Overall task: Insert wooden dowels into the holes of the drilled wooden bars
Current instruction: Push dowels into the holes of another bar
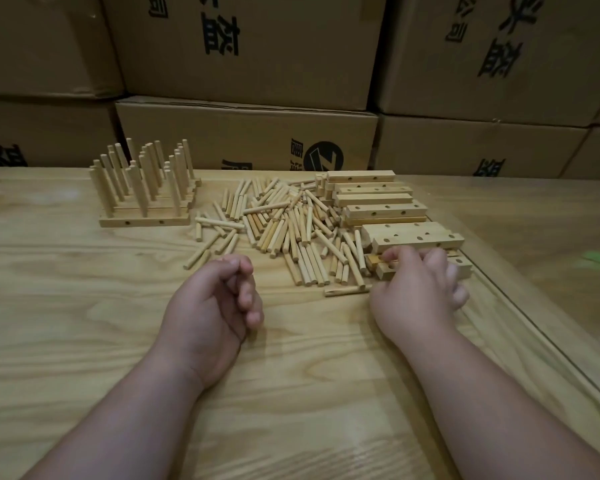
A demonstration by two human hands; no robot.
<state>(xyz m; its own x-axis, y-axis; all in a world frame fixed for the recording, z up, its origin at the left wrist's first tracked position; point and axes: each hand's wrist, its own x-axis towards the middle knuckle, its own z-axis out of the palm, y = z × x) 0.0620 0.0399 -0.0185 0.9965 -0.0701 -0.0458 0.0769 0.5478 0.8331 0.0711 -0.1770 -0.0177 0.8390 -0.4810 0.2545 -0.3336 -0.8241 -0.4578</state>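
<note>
Left hand [219, 306] rests on the counter [84, 289], fingers loosely curled, holding nothing. Right hand [418, 289] fingers grip the nearest drilled bar [385, 270]. Loose dowels [284, 220] lie just beyond both hands: light, stiff, likely to roll; pinch mid-length. Finished bars [144, 202] stand far left.

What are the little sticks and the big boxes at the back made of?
The little sticks, the dowels, look like pale bare wood: matt, with faint grain and cut ends. The boxes look like brown cardboard: dull, with folded seams and black print. The table shows wood grain too, though it could be veneer.
</note>
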